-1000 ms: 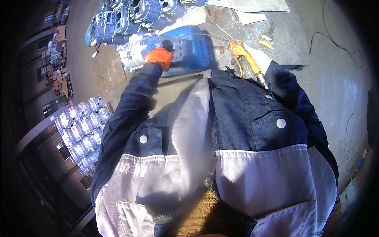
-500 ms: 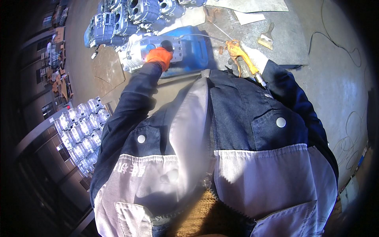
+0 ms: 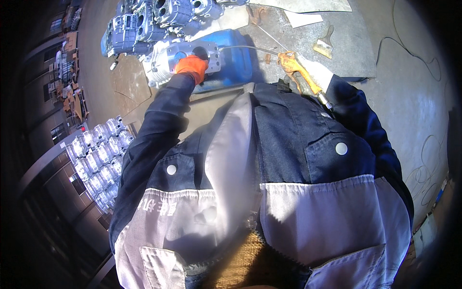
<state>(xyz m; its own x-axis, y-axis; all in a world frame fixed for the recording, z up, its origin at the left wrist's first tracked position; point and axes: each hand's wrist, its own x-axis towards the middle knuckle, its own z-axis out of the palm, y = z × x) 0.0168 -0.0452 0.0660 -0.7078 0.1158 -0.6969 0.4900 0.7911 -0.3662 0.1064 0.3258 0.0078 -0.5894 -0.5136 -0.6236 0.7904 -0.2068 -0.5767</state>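
Note:
My left hand, in an orange glove, grips the near side of a silver metal casting beside its round bore. The casting lies tilted on a blue plastic container. In a white glove, my right hand is wrapped round an orange-yellow air blow gun. The gun's long thin nozzle points left, its tip close to the casting's right end face. A metal hose fitting shows at the near end of the gun's handle. The white glove's fingers are partly hidden behind the gun.
Several grey castings are piled at the far left of the grey worktop. A flat brush and a white sheet lie at the right. More silver castings stand in rows at lower left. A cable trails over the right floor.
My left hand and the casting have shifted slightly left and nearer. The blow gun has moved a little right and nearer, its nozzle tip still close to the casting.

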